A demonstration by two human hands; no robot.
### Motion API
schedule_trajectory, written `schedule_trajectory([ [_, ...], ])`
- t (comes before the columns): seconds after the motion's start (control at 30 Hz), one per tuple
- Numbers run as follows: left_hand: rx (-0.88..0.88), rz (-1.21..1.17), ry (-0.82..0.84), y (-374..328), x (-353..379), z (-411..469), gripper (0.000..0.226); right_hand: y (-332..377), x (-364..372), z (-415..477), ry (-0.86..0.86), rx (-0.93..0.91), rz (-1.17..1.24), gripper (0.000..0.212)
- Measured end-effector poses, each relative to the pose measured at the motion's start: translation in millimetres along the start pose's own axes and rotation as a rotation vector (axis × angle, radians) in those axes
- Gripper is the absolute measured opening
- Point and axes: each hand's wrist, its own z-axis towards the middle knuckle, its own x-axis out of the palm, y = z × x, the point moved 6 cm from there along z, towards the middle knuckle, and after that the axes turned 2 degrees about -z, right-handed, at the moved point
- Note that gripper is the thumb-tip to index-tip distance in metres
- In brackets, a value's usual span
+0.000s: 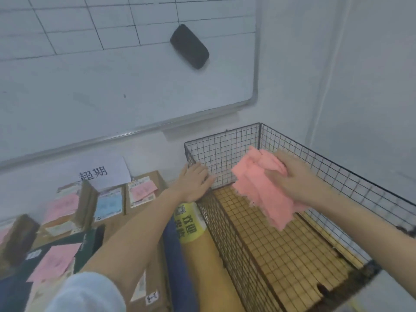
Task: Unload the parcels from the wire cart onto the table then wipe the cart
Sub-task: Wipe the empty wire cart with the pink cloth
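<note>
The black wire cart (227, 152) stands at the right, its basket holding no parcels, with a yellowish board showing through the mesh floor. My right hand (295, 179) is inside the basket near its far wall, shut on a crumpled pink cloth (258, 190) that hangs down toward the floor. My left hand (194, 182) rests on the cart's left top rim at the far corner, fingers laid over the wire. Several cardboard parcels (144, 192) with pink and blue labels lie on the table to the left.
A whiteboard (126, 86) with a black eraser (189, 46) hangs on the wall behind. A paper sign (103, 172) leans under it. A brown roll with yellow tape (191, 224) and a blue bundle (175, 251) lie beside the cart's left wall.
</note>
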Motion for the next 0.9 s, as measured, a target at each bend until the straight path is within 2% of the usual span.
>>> schedule_trajectory([
  [0.1,0.002,-0.186,-0.067,2.1,0.5,-4.8,0.077,-5.3,2.0,-11.7,-0.011,0.048,-0.034,0.023],
  [0.17,-0.161,-0.383,-0.012,6.5,6.5,-5.9,0.066,-5.0,1.8,-13.7,-0.011,0.074,-0.043,0.020],
  [0.23,-0.286,-0.489,0.034,3.0,10.4,-2.1,0.069,-1.0,0.3,-10.9,-0.013,0.067,-0.058,0.019],
  [0.3,-0.337,-0.555,0.059,-2.1,10.4,6.4,0.074,7.4,-2.3,-7.6,-0.024,0.029,-0.079,0.019],
  [0.4,-0.420,-0.589,0.077,-2.7,10.4,13.5,0.072,22.8,-1.7,-5.6,-0.018,-0.070,-0.092,0.027],
  [0.47,-0.460,-0.581,0.022,-3.5,10.2,13.0,0.067,33.3,3.0,-5.8,0.013,-0.138,-0.094,0.035],
  [0.63,-0.421,-0.622,-0.009,-8.0,12.8,3.5,0.069,39.6,25.7,-2.2,0.053,-0.256,-0.113,0.039],
  [0.8,-0.430,-0.708,-0.049,-7.1,12.7,-0.2,0.073,15.7,25.1,4.4,0.030,-0.185,-0.095,0.034],
  [0.9,-0.501,-0.794,-0.048,-4.9,15.4,-0.1,0.080,-0.5,17.2,10.7,0.014,-0.129,-0.095,0.032],
])
